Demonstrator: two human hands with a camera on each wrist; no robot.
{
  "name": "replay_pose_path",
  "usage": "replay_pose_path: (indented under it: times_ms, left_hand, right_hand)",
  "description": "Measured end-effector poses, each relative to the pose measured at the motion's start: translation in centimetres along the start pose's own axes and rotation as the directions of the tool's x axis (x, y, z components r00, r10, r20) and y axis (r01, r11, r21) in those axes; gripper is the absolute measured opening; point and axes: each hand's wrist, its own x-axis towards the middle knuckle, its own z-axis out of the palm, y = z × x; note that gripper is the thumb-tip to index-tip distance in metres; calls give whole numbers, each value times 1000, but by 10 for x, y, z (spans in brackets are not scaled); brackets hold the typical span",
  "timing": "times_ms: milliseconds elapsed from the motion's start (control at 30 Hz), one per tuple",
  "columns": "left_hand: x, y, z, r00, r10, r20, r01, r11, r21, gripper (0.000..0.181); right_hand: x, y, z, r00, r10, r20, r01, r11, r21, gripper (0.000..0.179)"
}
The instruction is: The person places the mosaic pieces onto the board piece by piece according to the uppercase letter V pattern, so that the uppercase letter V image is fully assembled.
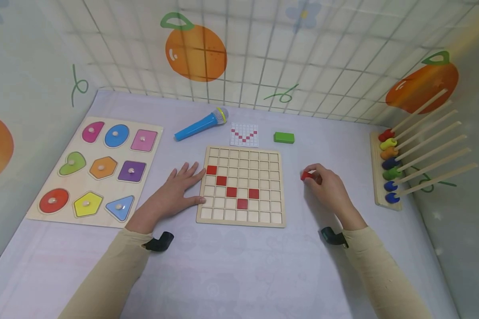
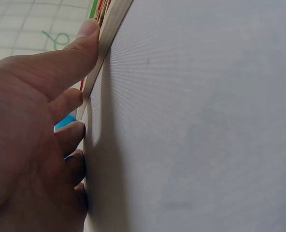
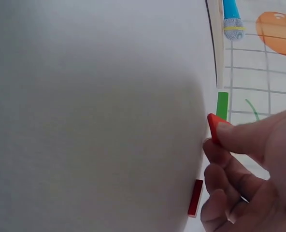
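A wooden grid board (image 1: pixel 241 224) lies mid-table, with several red square tiles (image 1: pixel 231 192) in its cells: a diagonal running down from the left, plus one to the right. My left hand (image 1: pixel 174 192) lies with fingers spread, thumb and fingertips touching the board's left edge; the left wrist view has the thumb against the side of the frame. Right of the board, my right hand (image 1: pixel 328 186) pinches a red tile (image 3: pixel 214 126) between thumb and finger. Another red piece (image 3: pixel 195 198) lies on the table by that hand's curled fingers; in the head view the hand hides it.
Behind the board are a blue toy microphone (image 1: pixel 199 127), a card with a red V pattern (image 1: pixel 244 128) and a green block (image 1: pixel 284 138). A knobbed shape puzzle (image 1: pixel 80 144) lies at left. Far right stands a bead rack with slanting rods (image 1: pixel 431 166). A fabric wall rises behind.
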Motion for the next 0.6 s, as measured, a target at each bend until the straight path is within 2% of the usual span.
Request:
replay_pose_path:
  times_ms: [333,600]
  left_hand:
    - [0,1,-1,1000,-1,2,1,1000,0,89]
    - [0,-1,-1,1000,5,1,-5,1000,-1,88]
  right_hand:
    - [-2,1,4,999,-44,-7,45,997,63,25]
    - [-3,-10,9,996,-91,-1,91,991,97,23]
